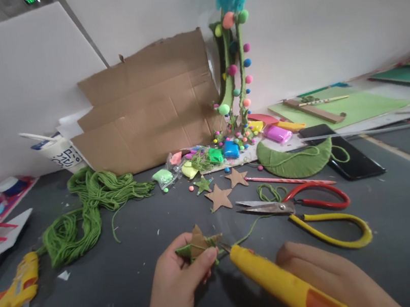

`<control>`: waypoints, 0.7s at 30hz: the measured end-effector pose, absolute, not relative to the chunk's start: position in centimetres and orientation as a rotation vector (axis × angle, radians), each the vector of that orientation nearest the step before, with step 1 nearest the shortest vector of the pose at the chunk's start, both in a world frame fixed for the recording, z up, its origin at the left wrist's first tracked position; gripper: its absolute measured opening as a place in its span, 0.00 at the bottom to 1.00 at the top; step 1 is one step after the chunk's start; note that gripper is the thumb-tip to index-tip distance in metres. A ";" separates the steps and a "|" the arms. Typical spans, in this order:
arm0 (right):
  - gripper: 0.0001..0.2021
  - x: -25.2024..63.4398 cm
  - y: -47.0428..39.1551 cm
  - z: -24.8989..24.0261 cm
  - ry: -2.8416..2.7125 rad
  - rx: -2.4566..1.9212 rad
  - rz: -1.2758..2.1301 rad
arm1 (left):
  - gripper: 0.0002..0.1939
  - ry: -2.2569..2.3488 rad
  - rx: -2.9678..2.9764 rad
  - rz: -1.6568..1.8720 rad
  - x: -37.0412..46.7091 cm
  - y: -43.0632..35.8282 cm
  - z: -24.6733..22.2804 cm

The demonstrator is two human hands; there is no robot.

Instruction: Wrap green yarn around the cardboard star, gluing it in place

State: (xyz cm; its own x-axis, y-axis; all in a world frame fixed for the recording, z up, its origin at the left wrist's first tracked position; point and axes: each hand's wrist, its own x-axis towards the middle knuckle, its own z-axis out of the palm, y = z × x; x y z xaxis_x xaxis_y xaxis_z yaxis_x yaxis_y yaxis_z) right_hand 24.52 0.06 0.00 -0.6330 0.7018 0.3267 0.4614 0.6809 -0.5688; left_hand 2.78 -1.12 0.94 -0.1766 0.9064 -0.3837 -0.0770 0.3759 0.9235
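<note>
Between the thumb and fingers of my left hand [183, 280] is a cardboard star [198, 244], partly wrapped in green yarn. My right hand [323, 272] grips a yellow hot glue gun [272, 279], its nozzle close to the star's right side; whether they touch I cannot tell. A loose strand of green yarn trails from the star toward the scissors [282, 207], which lie open with one red and one yellow handle. Beyond my hands lie two bare cardboard stars [220, 197] and a smaller green-wrapped star [203, 185].
A green yarn skein [74, 234] and a second yellow glue gun [20, 283] lie at left. A yarn-wrapped crescent [294, 158], a striped pencil [289, 180] and a black phone [360, 161] are at right. Behind stand a cardboard sheet [152, 110] and a pompom-decorated piece [231, 72].
</note>
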 end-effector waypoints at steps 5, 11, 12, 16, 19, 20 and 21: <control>0.17 24.2 -0.1 0.5 -2.331 -0.917 0.527 | 0.09 1.466 0.774 0.988 2.6 -1.4 0.2; 0.23 24.0 -0.3 0.5 -2.316 -0.909 0.486 | 0.09 1.483 0.754 0.983 2.6 -1.3 -0.1; 0.22 23.9 -0.3 0.5 -2.316 -0.909 0.476 | 0.09 1.486 0.752 0.982 2.6 -1.3 -0.1; 0.19 23.9 -0.1 0.2 -2.326 -0.916 0.435 | 0.08 1.494 0.763 0.999 2.8 -1.3 0.1; 0.19 23.9 -0.1 0.2 -2.328 -0.908 0.401 | 0.08 1.500 0.777 0.991 3.0 -1.3 0.3; 0.19 23.9 0.0 0.3 -2.327 -0.908 0.390 | 0.08 1.499 0.781 0.987 3.0 -1.3 0.4; 0.19 23.9 0.0 0.4 -2.328 -0.904 0.381 | 0.08 1.500 0.782 0.984 3.0 -1.3 0.4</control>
State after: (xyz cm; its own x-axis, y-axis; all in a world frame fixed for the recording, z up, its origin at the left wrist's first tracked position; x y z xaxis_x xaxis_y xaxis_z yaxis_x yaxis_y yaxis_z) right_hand 23.88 -0.03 0.38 -0.5839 0.6861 0.4340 0.5120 0.7261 -0.4590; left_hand 2.99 -1.31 0.41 -0.1569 0.8874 -0.4335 -0.0436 0.4323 0.9007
